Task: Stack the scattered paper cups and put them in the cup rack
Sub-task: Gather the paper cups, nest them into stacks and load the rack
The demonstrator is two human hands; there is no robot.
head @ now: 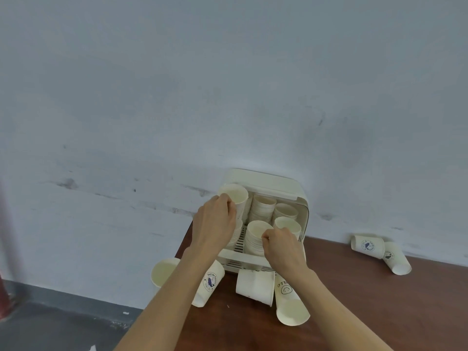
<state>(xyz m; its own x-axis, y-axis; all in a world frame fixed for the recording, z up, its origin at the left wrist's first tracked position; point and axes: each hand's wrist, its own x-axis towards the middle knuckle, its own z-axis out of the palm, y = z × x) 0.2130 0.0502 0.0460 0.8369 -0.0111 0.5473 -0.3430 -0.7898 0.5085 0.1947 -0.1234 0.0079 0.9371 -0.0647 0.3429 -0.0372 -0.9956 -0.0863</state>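
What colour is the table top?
Dark reddish-brown table top, seen in the head view.

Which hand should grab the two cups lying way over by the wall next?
Probably the right hand. Those two tipped cups lie on its side of the cup rack, and the left hand is gripping a cup stack.

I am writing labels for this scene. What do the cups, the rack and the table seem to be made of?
Cups: paper, matte cream, thin rolled rims and printed logos. Cup rack: likely plastic, smooth cream, moulded rounded corners and slotted floor. Table: looks like wood or a wood-look laminate, dark reddish-brown, faint sheen.
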